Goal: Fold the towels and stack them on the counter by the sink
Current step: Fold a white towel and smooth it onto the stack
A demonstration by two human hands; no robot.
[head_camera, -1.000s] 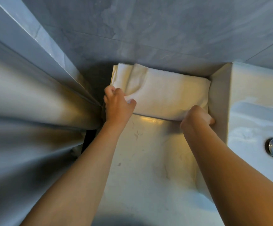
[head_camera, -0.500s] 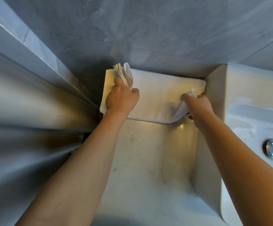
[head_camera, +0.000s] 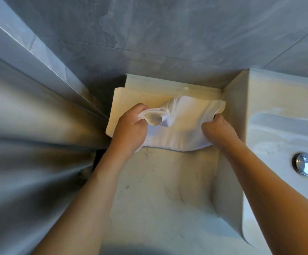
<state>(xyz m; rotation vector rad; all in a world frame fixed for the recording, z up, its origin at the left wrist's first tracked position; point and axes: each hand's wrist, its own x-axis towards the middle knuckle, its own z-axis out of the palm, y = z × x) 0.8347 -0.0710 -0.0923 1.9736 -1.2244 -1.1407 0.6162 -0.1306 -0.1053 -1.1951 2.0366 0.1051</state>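
Observation:
A white towel (head_camera: 182,129) is bunched and lifted between my hands at the back of the pale counter (head_camera: 160,190). My left hand (head_camera: 131,127) grips its crumpled left end. My right hand (head_camera: 217,129) grips its right edge, fingers curled under the cloth. Beneath it a folded towel (head_camera: 127,103) lies flat against the wall, its left part and far edge showing. The sink (head_camera: 282,137) sits to the right of the counter.
A grey tiled wall (head_camera: 168,43) rises right behind the towels. A grey curtain (head_camera: 29,144) hangs along the counter's left side. The sink's raised side wall (head_camera: 234,111) borders the towels on the right. A chrome drain plug (head_camera: 305,163) sits in the basin.
Both hands have pulled the upper towel up and toward me, bunching it; the flat folded towel underneath has come into sight. My left hand moved right, away from the wall.

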